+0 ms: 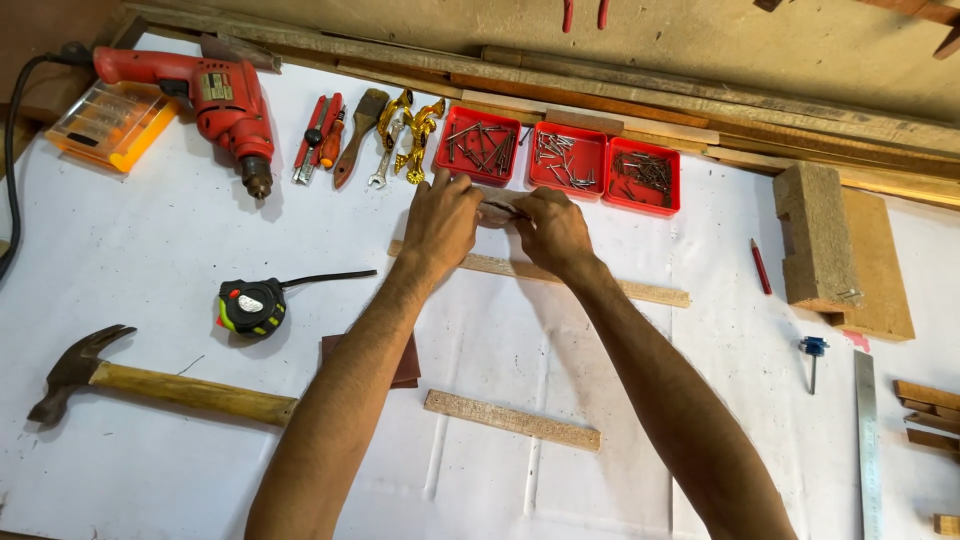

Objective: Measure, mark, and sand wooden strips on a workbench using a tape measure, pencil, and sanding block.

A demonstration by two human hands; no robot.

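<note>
**Two hands on a small piece at the back of the tabletop**

- Left hand [440, 222]: fingers curled and pinched on one end of a small wooden piece [498, 207], held just in front of the red trays.
- Right hand [552, 228]: fingers closed on the other end of the same piece. What exactly the piece is cannot be told; the hands cover most of it.
- Long wooden strip [650, 292]: lies flat under both wrists, running left to right.
- Short wooden strip [512, 420]: nearer the person, between the forearms, lying apart from the long one.
- Three red trays: left tray [478, 146], middle tray [567, 158], right tray [642, 176], side by side, each holding nails or screws.
- Red power drill [215, 97]: far left, beside an orange bit case [108, 123].
- Small hand tools: brush [358, 133], spanner [385, 160], yellow clamps [412, 132], in a row left of the trays.
- Tape measure [250, 306]: left of the left forearm, its strap trailing right.
- Claw hammer [150, 384]: near left, wooden handle.
- Dark sandpaper sheet [405, 365]: partly under the left forearm.
- Red pencil [760, 266], notched board block [840, 250], blue-headed bit [813, 350], steel ruler [866, 440]: right side.
- White-covered tabletop [150, 240].
</note>
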